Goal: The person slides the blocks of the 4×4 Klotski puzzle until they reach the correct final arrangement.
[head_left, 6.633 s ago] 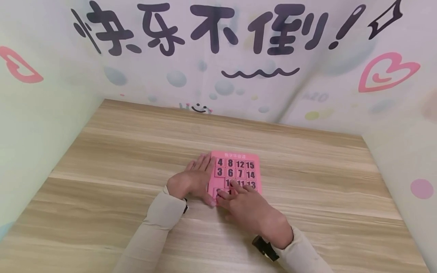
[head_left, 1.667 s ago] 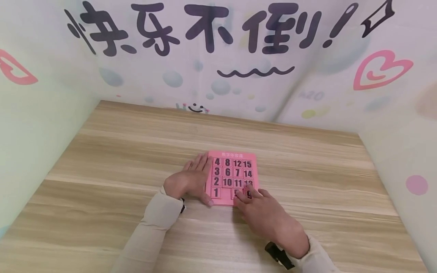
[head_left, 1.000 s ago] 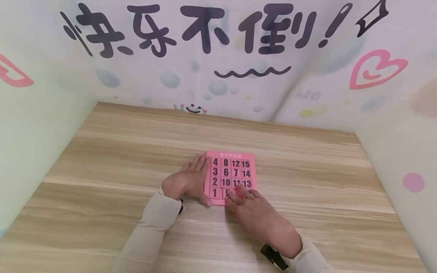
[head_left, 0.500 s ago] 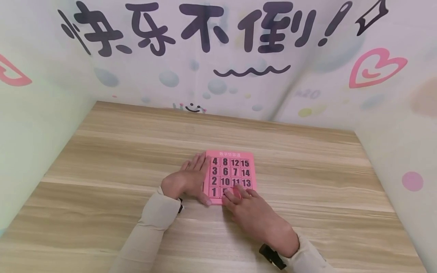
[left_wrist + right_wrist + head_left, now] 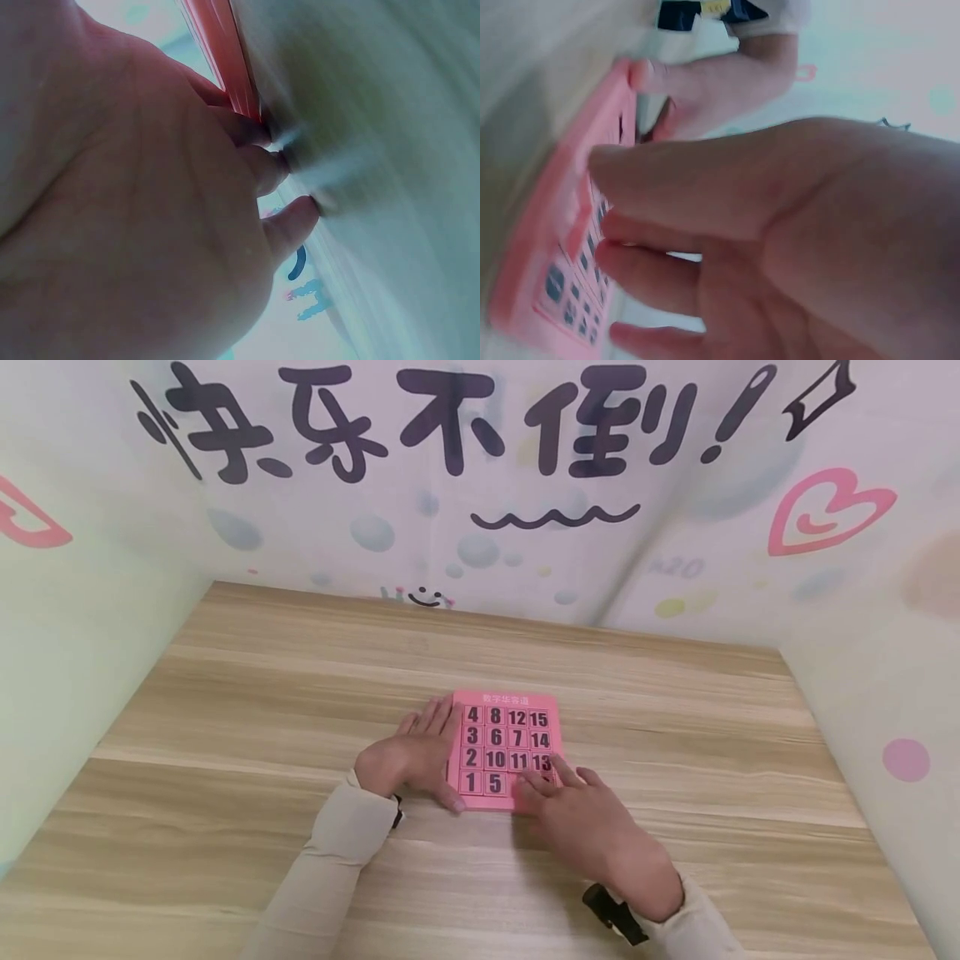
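A pink number sliding puzzle (image 5: 506, 699) lies flat on the table in the head view. From the far side, its rows read 4 8 12 15, then 3 6 7 14, then 2 10 11 13. Tiles 1 and 5 (image 5: 494, 784) stand at the left of the nearest row. My left hand (image 5: 411, 760) rests along the left edge, fingers stretched out and thumb at the near left corner. My right hand (image 5: 588, 822) reaches over the near right corner with extended fingers, partly hiding the last cells. In the right wrist view, the right fingertips are at the tiles (image 5: 555, 283).
The wood-grain table (image 5: 300, 668) extends around the puzzle on all sides. Behind it stands a printed backdrop (image 5: 420, 552) with large dark characters, and pale side walls (image 5: 82, 635) border it left and right.
Over the frames, tile 2 has moved up a row, tile 1 into the near left corner and tile 5 left beside it. My right hand has just shifted right, uncovering 5; the left stays.
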